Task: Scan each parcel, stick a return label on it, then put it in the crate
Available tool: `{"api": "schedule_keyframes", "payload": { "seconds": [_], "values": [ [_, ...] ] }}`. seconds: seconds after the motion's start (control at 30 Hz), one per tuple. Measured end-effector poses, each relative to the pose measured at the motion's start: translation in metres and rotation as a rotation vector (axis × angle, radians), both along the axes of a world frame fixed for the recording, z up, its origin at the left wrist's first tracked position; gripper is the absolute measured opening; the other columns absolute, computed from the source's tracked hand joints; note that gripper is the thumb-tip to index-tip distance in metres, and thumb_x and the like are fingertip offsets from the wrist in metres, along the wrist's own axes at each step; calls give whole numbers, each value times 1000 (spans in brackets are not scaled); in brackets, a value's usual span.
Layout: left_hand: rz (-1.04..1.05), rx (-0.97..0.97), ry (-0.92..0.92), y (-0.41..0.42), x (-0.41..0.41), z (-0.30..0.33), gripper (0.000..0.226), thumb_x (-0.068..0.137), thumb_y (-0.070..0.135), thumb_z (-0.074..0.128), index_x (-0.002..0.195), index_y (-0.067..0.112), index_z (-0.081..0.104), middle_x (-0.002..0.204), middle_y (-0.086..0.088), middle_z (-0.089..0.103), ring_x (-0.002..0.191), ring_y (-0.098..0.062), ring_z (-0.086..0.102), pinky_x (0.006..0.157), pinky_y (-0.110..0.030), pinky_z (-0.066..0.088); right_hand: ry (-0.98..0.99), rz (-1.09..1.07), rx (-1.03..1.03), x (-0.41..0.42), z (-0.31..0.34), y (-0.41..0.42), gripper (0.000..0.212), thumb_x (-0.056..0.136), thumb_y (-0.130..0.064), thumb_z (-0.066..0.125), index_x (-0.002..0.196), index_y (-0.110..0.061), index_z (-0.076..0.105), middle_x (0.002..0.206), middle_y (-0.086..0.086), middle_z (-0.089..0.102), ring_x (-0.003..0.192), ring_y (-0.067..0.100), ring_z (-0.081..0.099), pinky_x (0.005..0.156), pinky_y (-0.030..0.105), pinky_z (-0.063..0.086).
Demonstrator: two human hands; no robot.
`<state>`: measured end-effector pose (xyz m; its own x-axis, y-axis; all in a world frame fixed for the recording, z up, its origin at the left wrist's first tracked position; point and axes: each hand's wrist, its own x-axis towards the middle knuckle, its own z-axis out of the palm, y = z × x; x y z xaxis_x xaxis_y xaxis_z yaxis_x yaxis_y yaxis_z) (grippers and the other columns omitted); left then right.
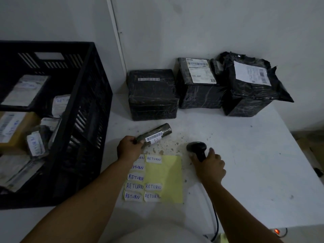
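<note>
1. Left hand (128, 149) grips the small parcel (154, 135) by its near end, barcode up; right hand (209, 165) grips the scanner (197, 149), just right of it.
2. Risk: scanner head not squarely on the barcode, so a misread.
3. Left hand covers some return labels (138, 186); crate (91, 106) to its left, contents dim.

The white table (245, 163) has bare room on the right and near the front edge, but three black parcels (196, 85) block the back by the wall, the tall black crate (91, 120) walls off the left, and the yellow label sheet (164, 178) lies in the middle
</note>
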<state>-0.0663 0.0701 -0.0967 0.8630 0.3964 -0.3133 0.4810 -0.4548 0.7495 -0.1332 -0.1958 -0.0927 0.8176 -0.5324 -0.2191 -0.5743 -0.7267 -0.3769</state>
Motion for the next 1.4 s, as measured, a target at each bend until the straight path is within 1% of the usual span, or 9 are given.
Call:
{"api": "schedule_keyframes", "payload": {
  "seconds": [0.07, 0.2, 0.4, 0.57, 0.8, 0.93, 1.13, 1.23, 1.4],
  "values": [
    [13, -21, -15, 1, -1, 0, 34, 85, 30, 75, 112, 13, 65, 98, 0, 66, 88, -20, 62, 78, -32, 53, -201, -17, -58, -6, 5, 8, 86, 80, -67, 62, 146, -18, 35, 137, 15, 47, 123, 36, 44, 97, 52, 40],
    [30, -58, -27, 4, -6, 2, 36, 83, 30, 77, 113, 13, 65, 101, 0, 68, 89, -18, 64, 75, -27, 50, -454, 310, -52, -8, 4, 37, 44, 88, -49, 63, 122, -22, 61, 122, 5, 58, 110, 26, 51, 90, 43, 46],
    [43, -54, -20, 6, -19, -1, 35, 83, 32, 77, 111, 16, 65, 103, 0, 70, 85, -16, 63, 61, -20, 43, -179, 464, 69, 8, -14, 82, 23, 96, -34, 58, 113, -23, 69, 106, -1, 66, 90, 15, 62, 73, 29, 53],
    [30, -16, 10, 9, -22, -5, 45, 83, 39, 75, 120, 14, 63, 111, -2, 70, 95, -21, 65, 80, -29, 52, -81, 508, 92, 21, -24, 98, 27, 97, -37, 53, 113, -23, 69, 101, -1, 62, 85, 15, 60, 67, 26, 50],
    [-12, 23, 30, 14, -16, -5, 36, 89, 42, 67, 112, 15, 67, 104, -3, 72, 91, -22, 66, 82, -37, 56, -52, 557, 8, 25, -30, 104, 19, 97, -35, 53, 95, -24, 69, 88, -5, 55, 75, 12, 57, 60, 22, 46],
    [-12, 52, 30, 15, -15, -6, 39, 90, 44, 65, 115, 14, 66, 105, -3, 71, 89, -20, 63, 77, -29, 50, -50, 549, 31, 27, -32, 107, 20, 99, -33, 51, 97, -22, 67, 91, -2, 56, 77, 13, 56, 66, 26, 53],
    [53, 65, -43, 10, -27, -2, 40, 92, 43, 62, 121, 16, 55, 113, -3, 63, 100, -23, 62, 78, -29, 46, -139, 591, 82, 21, -32, 116, 19, 97, -31, 54, 105, -22, 69, 92, -5, 57, 76, 10, 54, 63, 22, 47],
    [-75, 205, -114, 8, -48, -7, 14, 90, 26, 65, 100, 24, 55, 102, 2, 58, 91, -20, 59, 72, -30, 47, -165, 651, 96, 20, -31, 122, 23, 94, -38, 59, 109, -23, 69, 98, -3, 62, 82, 13, 56, 63, 23, 45],
    [-393, 372, -52, 12, -72, -27, 30, 91, 25, 65, 120, 22, 64, 119, 2, 57, 115, -20, 49, 93, -35, 49, -127, 722, 85, 21, -32, 129, 31, 90, -45, 62, 110, -23, 68, 102, 0, 62, 91, 17, 57, 69, 29, 49]
  ]
}}
